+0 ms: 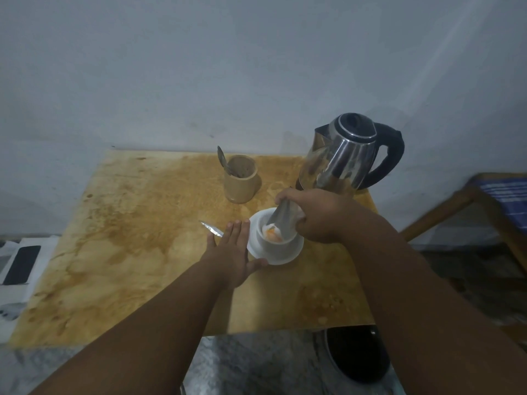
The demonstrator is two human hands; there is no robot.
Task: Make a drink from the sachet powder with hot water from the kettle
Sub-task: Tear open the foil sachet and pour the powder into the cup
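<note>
- The table [142, 238] is a flat wooden board, pale yellow, with brown stains blotched over most of its top.
- A white cup [278, 243] stands on a white round saucer [285, 259] near the table's right side; both look smooth and glazed.
- Inside the cup lies a small heap of orange powder [273, 236] against the white wall.
- My right hand [316, 216] is closed around a silvery foil sachet [282, 220], fingers pressed together on its upper part, and the sachet is tipped with its open mouth down inside the cup.
- My left hand [232, 252] lies flat and spread, fingers straight and close together, palm down on the table just left of the saucer; the thumb reaches to the saucer's rim, though I cannot tell if it touches.
- It holds nothing.
- A torn strip of silver foil [211, 229] lies on the table by my left fingertips.
- The kettle [346, 158] stands at the back right corner, behind my right hand: a shiny steel body, rounded, with a dark lid and a black curved handle turned to the right.
- A tan cylindrical holder [241, 181], matte, stands left of the kettle, with a metal spoon [224, 163] leaning out of it.
</note>
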